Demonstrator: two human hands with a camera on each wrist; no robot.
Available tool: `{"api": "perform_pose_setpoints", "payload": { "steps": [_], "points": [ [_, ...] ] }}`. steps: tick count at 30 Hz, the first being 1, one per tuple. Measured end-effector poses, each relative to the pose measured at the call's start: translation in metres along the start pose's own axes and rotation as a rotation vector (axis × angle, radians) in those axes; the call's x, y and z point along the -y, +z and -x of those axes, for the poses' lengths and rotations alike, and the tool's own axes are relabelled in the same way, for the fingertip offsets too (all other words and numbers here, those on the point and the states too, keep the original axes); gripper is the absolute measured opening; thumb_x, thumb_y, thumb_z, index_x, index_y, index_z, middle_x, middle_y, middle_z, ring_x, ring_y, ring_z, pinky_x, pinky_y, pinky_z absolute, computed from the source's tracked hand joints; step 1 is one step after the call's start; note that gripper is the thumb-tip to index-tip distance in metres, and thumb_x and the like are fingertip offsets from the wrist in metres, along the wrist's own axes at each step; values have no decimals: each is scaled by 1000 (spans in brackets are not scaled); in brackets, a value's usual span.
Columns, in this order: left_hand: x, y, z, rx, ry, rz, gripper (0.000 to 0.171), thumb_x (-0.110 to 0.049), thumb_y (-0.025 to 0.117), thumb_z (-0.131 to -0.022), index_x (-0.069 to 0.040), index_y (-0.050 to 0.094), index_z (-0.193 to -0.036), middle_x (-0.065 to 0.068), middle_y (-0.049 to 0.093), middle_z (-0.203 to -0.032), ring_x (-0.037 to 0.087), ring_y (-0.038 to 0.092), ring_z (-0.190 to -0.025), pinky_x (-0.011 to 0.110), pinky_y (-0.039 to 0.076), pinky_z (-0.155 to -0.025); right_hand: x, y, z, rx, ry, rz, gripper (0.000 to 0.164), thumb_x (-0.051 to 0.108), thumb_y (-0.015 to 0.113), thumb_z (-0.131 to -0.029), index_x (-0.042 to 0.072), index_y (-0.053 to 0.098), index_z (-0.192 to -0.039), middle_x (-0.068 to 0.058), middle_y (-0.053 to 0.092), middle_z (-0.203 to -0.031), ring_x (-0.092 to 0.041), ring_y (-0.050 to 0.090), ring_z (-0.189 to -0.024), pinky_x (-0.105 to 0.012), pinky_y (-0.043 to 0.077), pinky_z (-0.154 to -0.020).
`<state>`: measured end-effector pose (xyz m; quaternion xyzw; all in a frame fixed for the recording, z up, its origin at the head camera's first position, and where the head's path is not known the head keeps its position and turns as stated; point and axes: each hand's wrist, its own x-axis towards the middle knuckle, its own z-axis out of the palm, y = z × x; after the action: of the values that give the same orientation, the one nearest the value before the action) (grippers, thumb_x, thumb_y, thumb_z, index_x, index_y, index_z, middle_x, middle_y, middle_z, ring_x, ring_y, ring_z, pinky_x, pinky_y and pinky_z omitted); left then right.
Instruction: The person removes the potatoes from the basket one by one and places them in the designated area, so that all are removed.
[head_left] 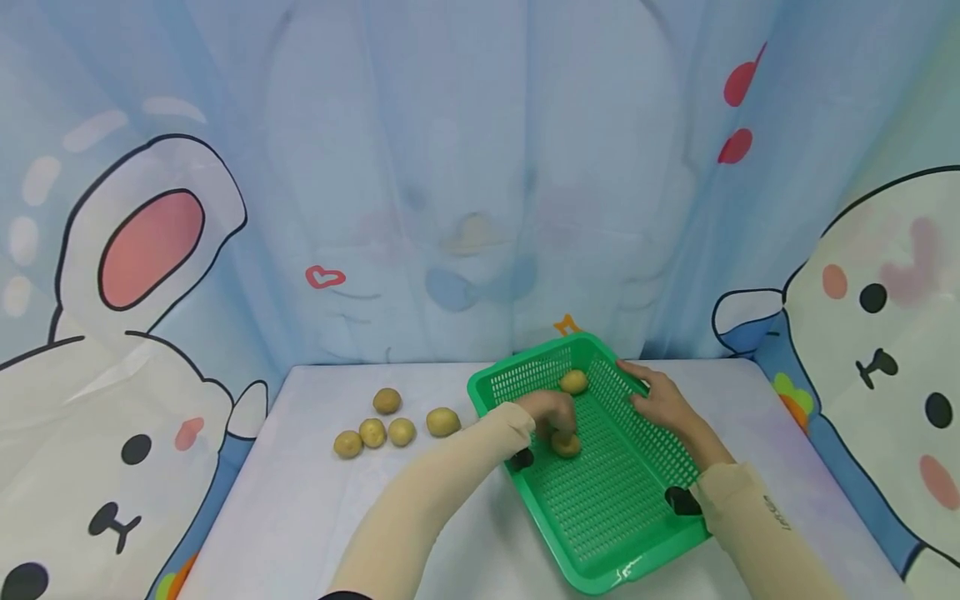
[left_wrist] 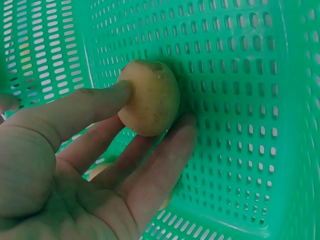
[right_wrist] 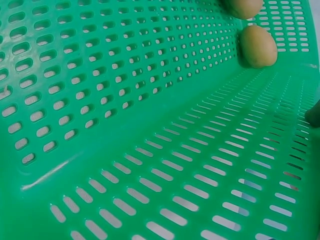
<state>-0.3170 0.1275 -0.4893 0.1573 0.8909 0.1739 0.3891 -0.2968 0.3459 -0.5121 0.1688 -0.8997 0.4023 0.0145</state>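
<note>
A green plastic basket (head_left: 600, 575) with slotted walls stands tilted to the view on the white table. My left hand (head_left: 553, 411) reaches inside it and holds a potato (left_wrist: 150, 97) between thumb and fingers, close against the perforated floor. Another potato (head_left: 573, 382) lies near the basket's far end; in the left wrist view it is mostly hidden behind my fingers. On the right side, my right hand (head_left: 663, 404) grips the basket's rim. The right wrist view shows a potato (right_wrist: 258, 46) in the far corner, and only a fingertip of that hand.
Left of the basket, several potatoes lie on the white table (head_left: 300, 500), among them a larger potato (head_left: 442, 422) closest to the basket and a darker potato (head_left: 387, 401) at the back. A blue printed curtain (head_left: 465, 167) hangs behind the table's far edge.
</note>
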Motion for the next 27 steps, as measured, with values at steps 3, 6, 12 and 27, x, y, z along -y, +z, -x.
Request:
{"api": "perform_pose_setpoints", "payload": {
  "steps": [3, 6, 12, 27],
  "points": [
    [-2, 1, -1, 6, 3, 1, 24, -1, 63, -92, -8, 51, -73, 5, 54, -87, 20, 55, -73, 31, 54, -70, 1, -1, 0, 3, 2, 1, 63, -11, 48, -84, -9, 38, -146, -35, 37, -146, -36, 56, -95, -36, 43, -70],
    [-3, 2, 0, -7, 6, 20, 22, 0, 64, -92, -7, 54, -73, 3, 54, -87, 20, 58, -74, 32, 57, -71, 1, 0, -1, -1, 2, 9, 63, -12, 48, -84, -9, 38, -146, -35, 38, -146, -42, 56, -103, -38, 44, -73],
    [-6, 4, 7, -37, 2, 7, 10, 0, 65, -92, -6, 63, -83, 2, 57, -92, 20, 63, -82, 33, 58, -77, 3, -1, 0, 1, 20, 19, 63, -11, 48, -84, -9, 37, -147, -35, 37, -146, -43, 54, -107, -44, 42, -79],
    [-8, -16, 34, -85, 197, -167, 28, -2, 60, -92, -8, 72, -117, -5, 68, -107, 7, 45, -55, 22, 49, -53, 3, 0, -1, 24, 32, -21, 64, -9, 48, -86, -7, 34, -149, -38, 32, -147, -10, 29, -40, -29, 37, -46]
  ]
}}
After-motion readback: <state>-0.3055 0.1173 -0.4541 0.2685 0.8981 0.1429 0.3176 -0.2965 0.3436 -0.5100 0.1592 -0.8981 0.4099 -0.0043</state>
